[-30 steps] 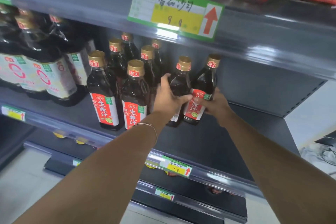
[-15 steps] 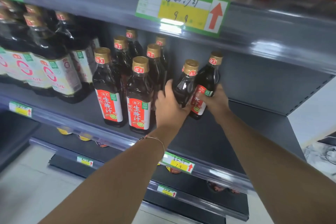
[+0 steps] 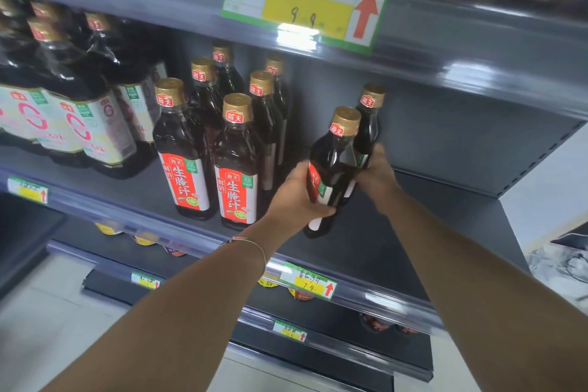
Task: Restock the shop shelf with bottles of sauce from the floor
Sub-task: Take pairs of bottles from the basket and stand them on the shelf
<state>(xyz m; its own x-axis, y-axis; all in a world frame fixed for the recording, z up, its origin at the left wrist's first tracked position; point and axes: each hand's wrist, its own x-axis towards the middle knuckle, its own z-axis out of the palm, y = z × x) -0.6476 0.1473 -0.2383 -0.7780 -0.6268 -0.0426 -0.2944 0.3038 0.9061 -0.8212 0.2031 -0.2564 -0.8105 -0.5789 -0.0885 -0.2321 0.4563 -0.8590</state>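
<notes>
Your left hand (image 3: 294,197) grips the front sauce bottle (image 3: 332,165) at its label. The thumb lies on the near side and the fingers (image 3: 323,210) curl round the lower body. That bottle leans, gold cap tipped to the right, with its base down at the shelf (image 3: 375,251). Your right hand (image 3: 378,173) clasps the rear sauce bottle (image 3: 369,134) around its lower half, just behind the front one. Both your arms reach forward, nearly straight, wrists close together. The two bottles stand to the right of the standing rows of matching bottles (image 3: 237,165), apart from them.
</notes>
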